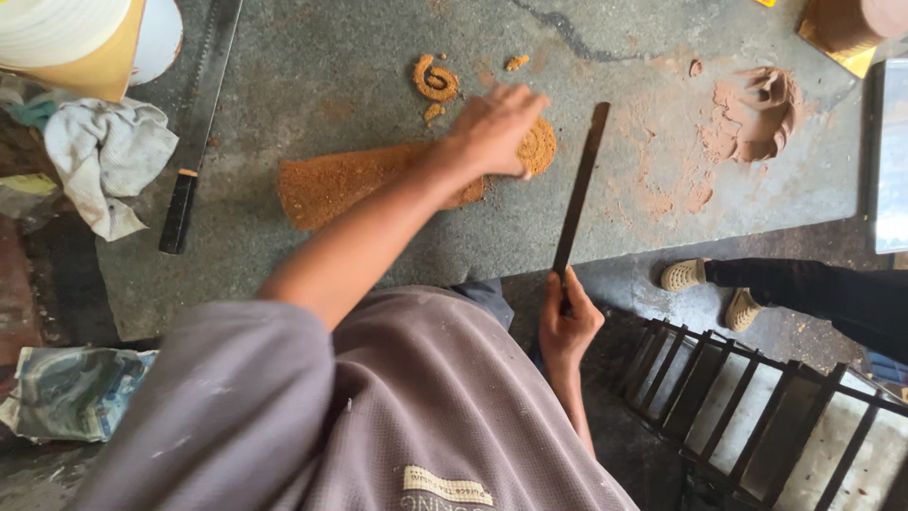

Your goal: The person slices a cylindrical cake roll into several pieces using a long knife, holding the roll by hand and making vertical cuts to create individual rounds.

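Brown slab: a flat, grainy, wedge-shaped piece (340,185) lies on the grey desk (312,76), its rounded end (539,147) under the left hand.
Left hand: the left hand (492,128) reaches across and presses down on the slab's rounded end, fingers curled over it (palm hidden).
Right hand: the right hand (566,322) is closed around the handle of a long dark blade (580,189), which lies just beside the slab and points away from the body.
Crumbs: a curled brown offcut (435,79) and small bits sit just past the left hand.
Clay heap: a reddish lump with powder (757,114) lies well apart, to the right.
Saw: a black-handled saw (194,114) rests at the left, near a grey rag (104,156).
Bystander: another person's legs and pale shoes (683,274) stand by the desk edge.
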